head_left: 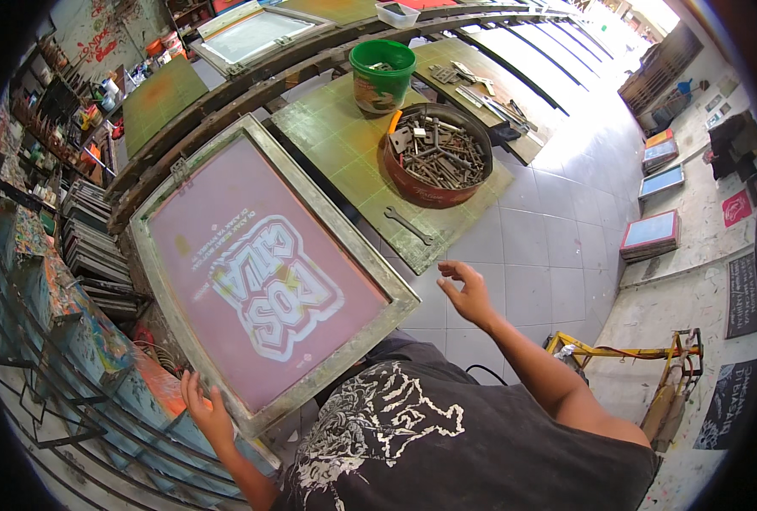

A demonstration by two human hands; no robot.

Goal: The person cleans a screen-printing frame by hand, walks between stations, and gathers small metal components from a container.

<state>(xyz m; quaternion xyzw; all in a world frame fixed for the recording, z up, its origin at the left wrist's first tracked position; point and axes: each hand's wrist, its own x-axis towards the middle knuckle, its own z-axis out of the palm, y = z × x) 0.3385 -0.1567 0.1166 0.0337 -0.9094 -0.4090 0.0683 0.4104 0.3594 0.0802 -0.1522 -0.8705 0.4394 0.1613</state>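
Note:
A large screen printing frame (pixel 374 305) with a pale purple mesh lies before me at a slant. White block lettering shows on its mesh. My left hand (pixel 208 414) is at the frame's near left edge, fingers stretched and apart, holding nothing; whether it touches the rim I cannot tell. Just off the frame's right corner, my right hand (pixel 469 295) hovers, empty, with loosely bent fingers and the thumb apart. Closest to it is an open-end wrench (pixel 408 226) on a green board (pixel 327 119). On that board stand a round reddish tin (pixel 430 194) of bolts and a green bucket (pixel 383 81).
Long curved metal rails (pixel 310 64) run behind the boards. Metal clamps and rods (pixel 489 102) lie on a farther board. Another screen frame (pixel 251 38) rests at the back. A rack of frames (pixel 97 247) stands left, and a yellow metal stand (pixel 625 351) is right.

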